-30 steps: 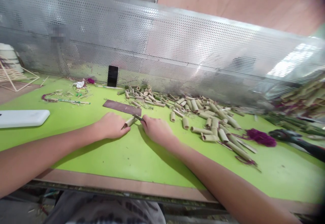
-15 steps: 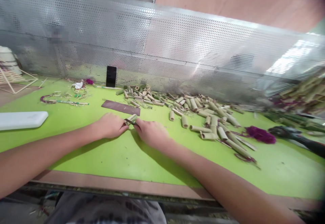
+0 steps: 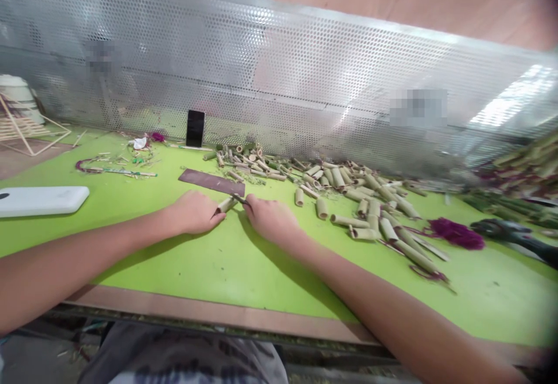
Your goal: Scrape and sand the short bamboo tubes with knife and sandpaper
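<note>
My left hand (image 3: 194, 212) is closed on a short bamboo tube (image 3: 227, 204) lying on the green table top (image 3: 209, 262). My right hand (image 3: 270, 219) pinches a thin dark blade (image 3: 239, 199) whose tip rests against the tube's far end. The two hands sit close together, a little left of centre. A flat brown metal strip (image 3: 211, 182) lies just behind them.
Several cut bamboo tubes (image 3: 361, 210) are scattered right of the hands, with a purple tuft (image 3: 455, 233) and dark scissors (image 3: 512, 234) further right. A white slab (image 3: 41, 200) lies at the left, a phone (image 3: 195, 129) leans on the perforated metal screen (image 3: 279, 93).
The hands have stayed on the tube and the blade, shifting only slightly sideways as the view moved. Nothing was let go.
</note>
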Available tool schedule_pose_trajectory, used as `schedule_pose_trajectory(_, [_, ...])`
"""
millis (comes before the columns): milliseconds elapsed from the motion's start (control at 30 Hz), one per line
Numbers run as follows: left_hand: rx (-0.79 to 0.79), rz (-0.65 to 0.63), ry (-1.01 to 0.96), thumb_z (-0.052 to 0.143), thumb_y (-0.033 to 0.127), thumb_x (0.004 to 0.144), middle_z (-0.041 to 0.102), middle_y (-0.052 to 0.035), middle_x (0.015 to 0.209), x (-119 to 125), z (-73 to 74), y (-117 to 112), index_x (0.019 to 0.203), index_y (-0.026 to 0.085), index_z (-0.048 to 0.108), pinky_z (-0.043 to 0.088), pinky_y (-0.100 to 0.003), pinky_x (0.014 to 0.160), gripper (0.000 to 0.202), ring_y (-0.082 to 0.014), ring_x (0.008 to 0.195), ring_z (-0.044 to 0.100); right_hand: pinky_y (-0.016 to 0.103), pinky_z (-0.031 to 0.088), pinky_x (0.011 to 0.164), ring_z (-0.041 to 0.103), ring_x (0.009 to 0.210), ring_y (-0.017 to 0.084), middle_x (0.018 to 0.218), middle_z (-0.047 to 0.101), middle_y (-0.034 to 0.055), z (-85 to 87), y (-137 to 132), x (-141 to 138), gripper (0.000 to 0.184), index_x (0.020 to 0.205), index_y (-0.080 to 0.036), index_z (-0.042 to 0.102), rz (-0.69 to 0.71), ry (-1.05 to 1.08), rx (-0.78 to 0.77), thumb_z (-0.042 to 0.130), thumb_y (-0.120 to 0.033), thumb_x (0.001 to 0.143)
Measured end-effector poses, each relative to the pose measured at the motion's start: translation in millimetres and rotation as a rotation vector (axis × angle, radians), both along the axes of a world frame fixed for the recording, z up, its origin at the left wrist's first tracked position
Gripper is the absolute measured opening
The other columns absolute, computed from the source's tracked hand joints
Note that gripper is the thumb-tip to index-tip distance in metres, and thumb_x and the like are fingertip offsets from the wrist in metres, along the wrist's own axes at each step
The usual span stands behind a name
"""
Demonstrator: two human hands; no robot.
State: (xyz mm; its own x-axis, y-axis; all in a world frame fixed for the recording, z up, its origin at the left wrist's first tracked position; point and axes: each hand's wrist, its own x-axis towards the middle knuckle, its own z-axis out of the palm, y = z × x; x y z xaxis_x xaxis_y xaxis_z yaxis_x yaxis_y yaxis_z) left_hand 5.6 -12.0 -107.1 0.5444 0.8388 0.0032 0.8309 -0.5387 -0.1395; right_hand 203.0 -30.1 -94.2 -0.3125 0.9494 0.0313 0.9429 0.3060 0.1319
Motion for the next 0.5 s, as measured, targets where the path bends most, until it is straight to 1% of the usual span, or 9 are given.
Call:
schedule_pose_trajectory(100, [0.008, -0.013, -0.025, 0.032, 0.047, 0.1, 0.071, -0.0144, 0.072, -1.2, -1.2, 0.8, 0.084, 0.018, 0.074, 0.048, -0.039, 0.064, 0.054, -0.031, 0.067, 0.069, 0.03, 0.045, 0.063, 0.071, 0.076, 0.025, 0.092, 0.075, 0.0091, 0.8, 1.0, -0.2, 0.038, 0.117, -0.022, 0.057, 0.08, 0.011, -0.007, 0.025, -0.039, 0.106])
schedule_pose_trajectory(233, [0.015, -0.026, -0.068, 0.036, 0.048, 0.098, 0.069, -0.0134, 0.067, -2.0, -2.9, 1.5, 0.079, 0.017, 0.073, 0.046, -0.038, 0.06, 0.052, -0.0296, 0.061, 0.067, 0.031, 0.044, 0.061, 0.071, 0.077, 0.026, 0.091, 0.074, 0.0111, 2.0, 2.8, 0.3, 0.036, 0.111, -0.019, 0.058, -0.019, -0.014, 0.018, 0.027, -0.036, 0.106])
schedule_pose_trajectory(267, [0.017, -0.027, -0.065, 0.036, 0.047, 0.098, 0.069, -0.0131, 0.067, -1.8, -3.0, 1.5, 0.079, 0.017, 0.073, 0.046, -0.037, 0.061, 0.052, -0.0293, 0.061, 0.067, 0.03, 0.044, 0.061, 0.071, 0.077, 0.026, 0.09, 0.074, 0.011, 1.8, 2.3, 0.2, 0.035, 0.111, -0.019, 0.058, -0.022, -0.018, 0.02, 0.027, -0.035, 0.106])
schedule_pose_trajectory(400, [0.011, -0.018, -0.02, 0.032, 0.048, 0.099, 0.071, -0.0138, 0.072, -1.1, -1.4, 0.9, 0.085, 0.018, 0.075, 0.046, -0.037, 0.063, 0.054, -0.0296, 0.067, 0.068, 0.029, 0.043, 0.059, 0.071, 0.073, 0.025, 0.089, 0.075, 0.0084, -0.1, 1.0, -0.1, 0.036, 0.114, -0.022, 0.057, 0.082, 0.01, 0.013, 0.026, -0.038, 0.106])
schedule_pose_trajectory(433, [0.003, -0.014, -0.014, 0.031, 0.048, 0.099, 0.071, -0.0141, 0.073, -1.0, -0.7, 0.7, 0.086, 0.018, 0.075, 0.046, -0.037, 0.064, 0.055, -0.0298, 0.067, 0.068, 0.03, 0.043, 0.06, 0.071, 0.074, 0.025, 0.089, 0.075, 0.0086, -0.3, 2.0, 0.4, 0.036, 0.114, -0.022, 0.057, 0.074, 0.013, 0.016, 0.026, -0.039, 0.106])
schedule_pose_trajectory(500, [-0.01, -0.012, -0.01, 0.031, 0.049, 0.099, 0.072, -0.0145, 0.073, -1.0, 0.4, 0.3, 0.086, 0.017, 0.076, 0.046, -0.037, 0.063, 0.056, -0.0299, 0.066, 0.067, 0.031, 0.045, 0.063, 0.071, 0.077, 0.026, 0.091, 0.074, 0.0102, -0.6, 5.3, 2.3, 0.036, 0.112, -0.02, 0.058, 0.01, -0.003, 0.021, 0.026, -0.037, 0.106])
